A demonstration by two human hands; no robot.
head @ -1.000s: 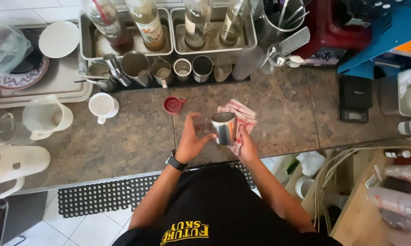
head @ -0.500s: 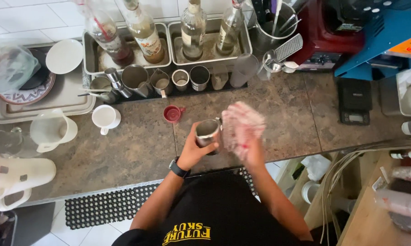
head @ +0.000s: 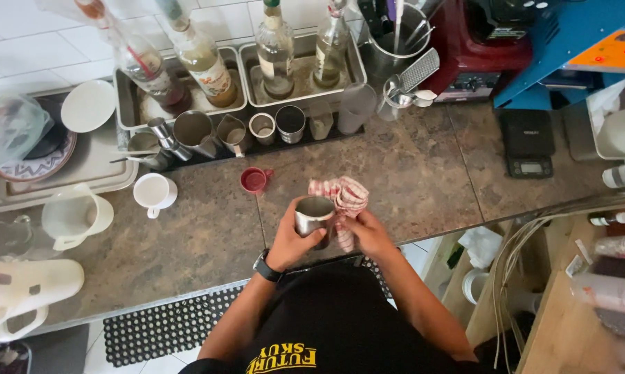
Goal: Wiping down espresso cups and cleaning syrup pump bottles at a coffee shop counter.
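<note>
A small steel cup [head: 314, 216] is gripped upright in the left hand [head: 292, 239] above the counter's [head: 409, 173] near edge, mouth upward. The red-and-white cloth [head: 343, 201] is clutched in the right hand [head: 368, 232], pressed against the cup's right side, so both hands are closed and equally near

1. We see a small cup [head: 314, 216] of brushed metal, dull grey with a soft sheen.
2. The rag [head: 345, 201] beside it is woven cloth, red and white, soft and creased.
3. The counter [head: 409, 166] looks like polished stone, mottled brown, smooth with a faint gloss.
4. The trays [head: 359, 66] at the back are matt steel; the bottles [head: 276, 48] in them are glossy glass.
5. The mug [head: 153, 192] is glazed white ceramic.
6. The floor mat [head: 153, 332] is black rubber, perforated and matt.
</note>
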